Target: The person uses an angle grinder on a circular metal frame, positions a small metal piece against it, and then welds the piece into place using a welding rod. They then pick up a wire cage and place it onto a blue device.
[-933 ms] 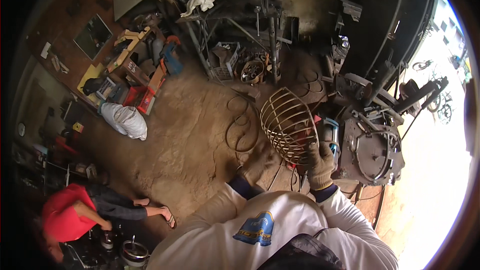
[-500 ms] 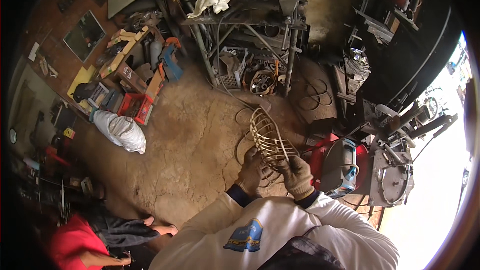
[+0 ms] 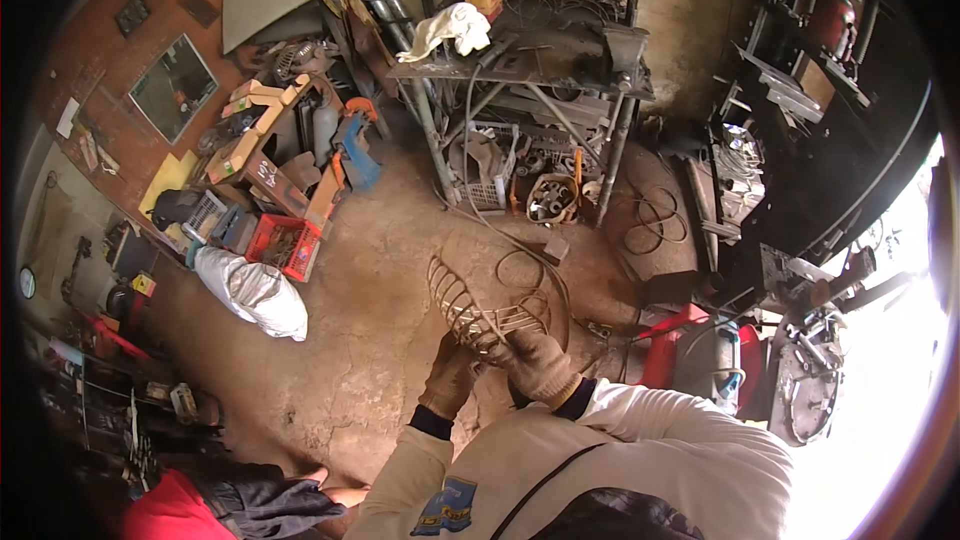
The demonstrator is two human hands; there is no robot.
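Two gloved hands, left hand [image 3: 450, 378] and right hand [image 3: 540, 365], meet at the near end of a wire cage [image 3: 462, 305], which extends beyond the fingers and to their left. Moments earlier the right hand alone held the cage; now the left hand is on it too, suggesting a steadier, shared support. The right fingers are curled around its edge; whether the left fingers are closed cannot be told. The cage is tilted, bowed and openwork, with thin, pale tan ribs crossing a curved rim.
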